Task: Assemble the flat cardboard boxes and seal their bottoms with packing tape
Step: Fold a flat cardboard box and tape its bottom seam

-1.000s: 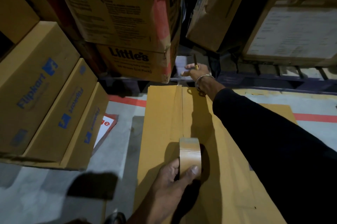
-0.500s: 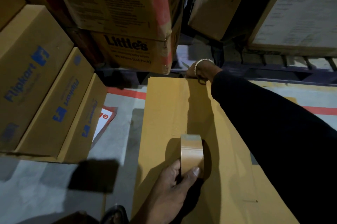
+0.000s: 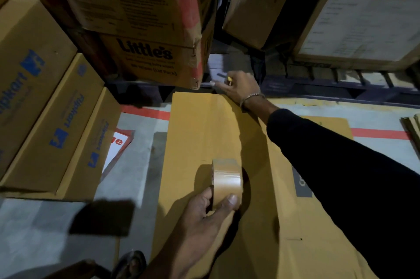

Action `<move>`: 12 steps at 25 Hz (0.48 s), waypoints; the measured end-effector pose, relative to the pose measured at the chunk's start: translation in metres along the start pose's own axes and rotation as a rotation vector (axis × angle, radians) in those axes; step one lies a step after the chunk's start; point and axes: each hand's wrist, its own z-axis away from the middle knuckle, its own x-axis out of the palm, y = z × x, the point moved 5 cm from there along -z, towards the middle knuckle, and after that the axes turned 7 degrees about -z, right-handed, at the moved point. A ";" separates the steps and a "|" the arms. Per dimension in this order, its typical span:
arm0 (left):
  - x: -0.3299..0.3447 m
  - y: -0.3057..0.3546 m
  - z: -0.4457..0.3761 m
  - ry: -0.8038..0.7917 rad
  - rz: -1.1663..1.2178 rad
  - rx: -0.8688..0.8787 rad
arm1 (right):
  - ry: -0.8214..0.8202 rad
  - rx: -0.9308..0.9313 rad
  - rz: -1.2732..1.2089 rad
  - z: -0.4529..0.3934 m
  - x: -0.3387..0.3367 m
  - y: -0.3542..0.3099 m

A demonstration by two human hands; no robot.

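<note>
A long brown cardboard box (image 3: 204,133) lies on the grey concrete floor (image 3: 127,178). A brown packing tape roll (image 3: 226,179) stands on edge on its near half. Printed brown cartons (image 3: 45,106) lie to its left; stacked worn cartons (image 3: 145,28) behind, far left.

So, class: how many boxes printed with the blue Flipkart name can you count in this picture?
3, all leaning side by side at the left: the largest at the far left, a second beside it, and a third, nearest the floor. More may lie outside the picture.
</note>
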 end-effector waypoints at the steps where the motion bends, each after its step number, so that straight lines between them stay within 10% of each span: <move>1: 0.001 0.002 0.000 0.001 -0.019 0.012 | -0.008 -0.068 0.037 0.009 -0.002 -0.001; 12: 0.004 0.013 0.014 0.055 -0.019 0.041 | -0.102 -0.188 0.269 0.109 0.005 -0.019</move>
